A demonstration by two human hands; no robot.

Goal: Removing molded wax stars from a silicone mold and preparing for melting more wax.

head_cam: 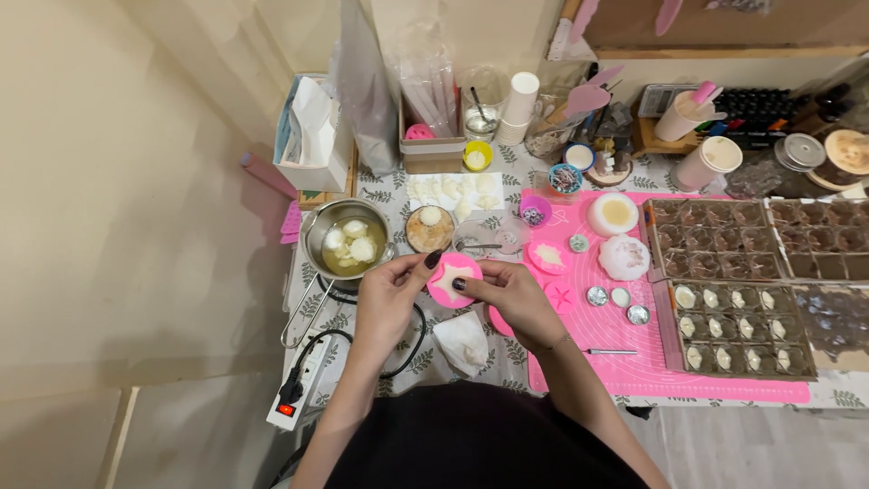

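Steel gleams at the far left: a small saucepan [347, 237] sits on a burner at about ten o'clock from the hands, holding yellowish liquid with pale lumps in it, its long handle pointing back toward the person so it can be grabbed easily. A white power strip [299, 389] lies at seven o'clock, its cord curling under the pan. The left hand [387, 303] and right hand [516, 299] meet over the table's near edge, fingers closed on a round pink silicone mould [453, 279], pinching its rim from both sides with thumbs on top, seemingly flexing it around the pale star shape inside. A crumpled white tissue [463, 342] rests at six o'clock, within reach. To the right, a pink mat [579, 362] carries more moulds, and clear compartment trays [738, 330] sit at three o'clock.
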